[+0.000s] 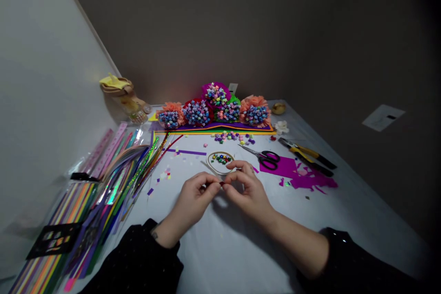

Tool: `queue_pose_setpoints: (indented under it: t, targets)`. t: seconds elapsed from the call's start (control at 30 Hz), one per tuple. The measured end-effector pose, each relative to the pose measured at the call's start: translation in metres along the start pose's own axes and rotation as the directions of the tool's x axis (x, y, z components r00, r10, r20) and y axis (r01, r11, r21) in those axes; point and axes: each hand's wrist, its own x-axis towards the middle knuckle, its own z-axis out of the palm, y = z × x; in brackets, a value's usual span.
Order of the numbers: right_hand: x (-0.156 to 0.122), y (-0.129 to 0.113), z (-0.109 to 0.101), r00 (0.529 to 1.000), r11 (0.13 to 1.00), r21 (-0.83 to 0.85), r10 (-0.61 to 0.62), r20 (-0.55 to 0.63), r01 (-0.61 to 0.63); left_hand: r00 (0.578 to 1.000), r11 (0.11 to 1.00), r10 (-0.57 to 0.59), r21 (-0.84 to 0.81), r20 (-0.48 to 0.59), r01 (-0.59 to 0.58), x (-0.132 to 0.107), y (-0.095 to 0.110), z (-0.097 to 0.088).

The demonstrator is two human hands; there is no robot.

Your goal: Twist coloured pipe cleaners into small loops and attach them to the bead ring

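Observation:
My left hand (200, 193) and my right hand (246, 189) meet above the white table, fingertips nearly touching. Thumb and forefinger of each are pinched on a tiny red paper piece (221, 183), mostly hidden by the fingers; its exact shape cannot be made out. Just beyond the fingers lies a round, gold-rimmed dish (209, 161) with small green, blue and gold folded paper stars (221, 159) in it. Farther back is a loose scatter of pastel paper stars (232, 137).
Paper strips (77, 202), some in packets, cover the left side. Black-handled scissors (268, 160) rest by magenta paper (312, 179), with yellow-black pliers (306, 154) to the right. Star bouquets (196, 113) line the back on coloured sheets. A decorated jar (132, 108) lies at back left.

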Motion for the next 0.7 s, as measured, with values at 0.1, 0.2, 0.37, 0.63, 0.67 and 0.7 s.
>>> queue_pose_setpoints:
  t: [0.1,0.2,0.37,0.63,0.67,0.7]
  targets:
    - [0.0002,0.001,0.0008,0.999,0.997,0.071,0.028,0.02,-0.029,0.997,0.994,-0.072,-0.077,0.021,0.073,0.0003,0.0002,0.0002]
    - [0.0011,0.0024,0.0009,0.997,0.988,0.139,0.068,0.04,-0.073,0.993,0.985,-0.12,-0.125,0.022,0.122,0.0011,0.0009,0.0005]
    - [0.0039,0.0026,0.0013,0.991,0.972,0.201,0.103,0.084,-0.118,0.988,0.97,-0.151,-0.19,0.03,0.154,0.0022,0.0028,0.0026]
    - [-0.001,0.004,0.0049,0.995,0.997,-0.001,-0.074,0.073,0.074,0.981,0.96,-0.194,-0.21,-0.015,0.187,0.0034,0.0036,0.0037]
    - [-0.0022,0.0043,0.0051,0.991,0.992,-0.052,-0.112,0.071,0.116,0.98,0.955,-0.197,-0.226,-0.008,0.19,0.0035,0.0039,0.0039]
    - [-0.0032,0.0044,0.0051,0.987,0.983,-0.102,-0.145,0.073,0.152,0.98,0.951,-0.199,-0.24,0.003,0.194,0.0035,0.0042,0.0041]
